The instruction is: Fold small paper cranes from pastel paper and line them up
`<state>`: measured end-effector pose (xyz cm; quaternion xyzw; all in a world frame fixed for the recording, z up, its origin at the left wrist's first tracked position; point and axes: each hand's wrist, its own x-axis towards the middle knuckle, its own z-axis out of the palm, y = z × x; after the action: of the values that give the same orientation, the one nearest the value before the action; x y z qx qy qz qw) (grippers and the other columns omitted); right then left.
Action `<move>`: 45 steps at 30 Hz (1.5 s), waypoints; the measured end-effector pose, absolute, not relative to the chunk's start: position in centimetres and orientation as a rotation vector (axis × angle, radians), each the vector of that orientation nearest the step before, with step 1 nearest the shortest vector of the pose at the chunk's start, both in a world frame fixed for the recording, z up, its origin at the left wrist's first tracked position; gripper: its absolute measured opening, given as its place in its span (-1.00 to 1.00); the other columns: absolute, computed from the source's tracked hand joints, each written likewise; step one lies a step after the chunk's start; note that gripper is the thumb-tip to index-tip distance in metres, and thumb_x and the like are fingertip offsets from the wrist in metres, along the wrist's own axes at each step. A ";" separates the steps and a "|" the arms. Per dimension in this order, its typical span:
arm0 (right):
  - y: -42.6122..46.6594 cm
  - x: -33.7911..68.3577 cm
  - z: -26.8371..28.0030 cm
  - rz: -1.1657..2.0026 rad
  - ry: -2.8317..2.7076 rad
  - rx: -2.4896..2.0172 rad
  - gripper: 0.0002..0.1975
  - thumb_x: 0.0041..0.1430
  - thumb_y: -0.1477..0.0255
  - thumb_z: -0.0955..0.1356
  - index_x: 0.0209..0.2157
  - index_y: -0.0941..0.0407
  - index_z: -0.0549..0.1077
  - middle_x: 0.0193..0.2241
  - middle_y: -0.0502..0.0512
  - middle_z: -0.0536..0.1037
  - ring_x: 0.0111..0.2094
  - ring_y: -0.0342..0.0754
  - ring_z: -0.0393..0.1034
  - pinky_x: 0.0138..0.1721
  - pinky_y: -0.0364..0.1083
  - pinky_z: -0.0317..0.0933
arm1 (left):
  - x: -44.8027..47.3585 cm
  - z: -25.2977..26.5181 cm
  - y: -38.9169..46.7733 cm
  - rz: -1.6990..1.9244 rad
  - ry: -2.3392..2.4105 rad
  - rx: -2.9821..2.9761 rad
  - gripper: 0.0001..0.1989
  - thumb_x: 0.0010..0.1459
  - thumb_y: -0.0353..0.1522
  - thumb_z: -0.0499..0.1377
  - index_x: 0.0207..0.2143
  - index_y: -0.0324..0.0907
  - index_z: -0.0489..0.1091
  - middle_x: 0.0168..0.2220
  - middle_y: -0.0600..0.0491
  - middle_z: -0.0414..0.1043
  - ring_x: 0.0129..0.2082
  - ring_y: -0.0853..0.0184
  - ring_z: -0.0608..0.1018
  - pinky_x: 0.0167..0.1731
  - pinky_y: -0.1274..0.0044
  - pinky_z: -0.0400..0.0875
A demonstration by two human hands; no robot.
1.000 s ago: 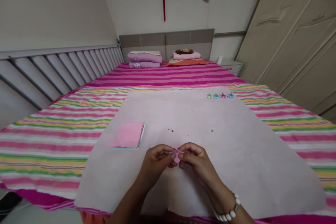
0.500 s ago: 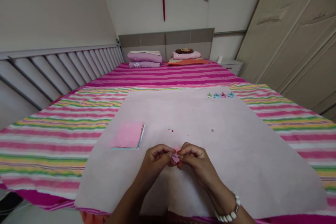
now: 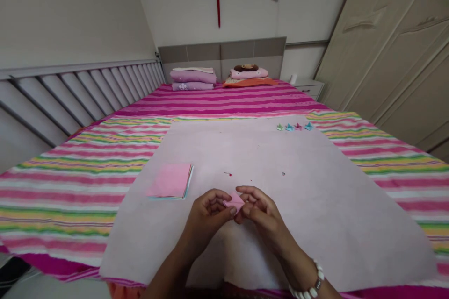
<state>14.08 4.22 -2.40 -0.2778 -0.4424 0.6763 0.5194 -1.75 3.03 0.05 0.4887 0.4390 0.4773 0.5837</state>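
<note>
At the near middle, above the pale sheet (image 3: 315, 224), the left hand's (image 3: 207, 211) grip pinches the folded pink paper (image 3: 235, 202) by thumb and fingers. The paper lies just right of that grip; its crease runs roughly left to right, pointing at the right hand (image 3: 262, 212), whose fingers reach its right corner; I cannot tell whether they pinch. Farther left lies a paper stack (image 3: 171, 180).

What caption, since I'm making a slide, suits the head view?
Left hand pinches folded pink paper, right hand at its edge, over a pale sheet.
</note>
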 end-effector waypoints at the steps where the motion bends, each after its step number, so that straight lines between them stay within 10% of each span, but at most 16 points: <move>1: 4.2 14.0 -2.4 1.636 -1.060 -0.684 -0.64 -0.09 0.41 0.48 -0.19 0.10 0.45 -0.47 -0.03 0.50 -0.53 -0.15 0.43 -0.43 -0.14 0.28 | -1.7 0.0 3.0 1.121 1.026 1.136 -0.77 -0.06 -0.38 0.33 -0.34 -0.21 0.37 -0.54 0.13 0.51 -0.51 0.41 0.56 -0.45 0.59 0.40; 8: 4.4 13.9 -1.9 1.637 -1.085 -0.829 -0.73 -0.19 0.33 0.54 -0.48 0.18 0.50 -0.67 -0.01 0.52 -0.62 -0.17 0.36 -0.52 -0.19 0.23 | -1.6 -0.1 3.1 1.148 1.031 1.069 -0.61 -0.14 -0.38 0.37 -0.25 -0.18 0.31 -0.52 0.16 0.49 -0.51 0.41 0.54 -0.43 0.56 0.40; 45: 4.8 14.0 -1.7 1.525 -1.126 -0.891 -0.77 -0.19 0.33 0.53 -0.57 0.16 0.50 -0.64 0.02 0.54 -0.59 -0.16 0.36 -0.51 -0.18 0.21 | -1.0 -0.9 3.1 1.193 1.130 1.275 -0.83 0.01 -0.29 0.25 -0.52 -0.21 0.44 -0.55 0.09 0.46 -0.48 0.37 0.48 -0.42 0.57 0.33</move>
<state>14.04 4.80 -1.68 -0.3683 -0.4655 0.6304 0.5002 -0.99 3.12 -0.92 0.5286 0.4685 0.4946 0.5065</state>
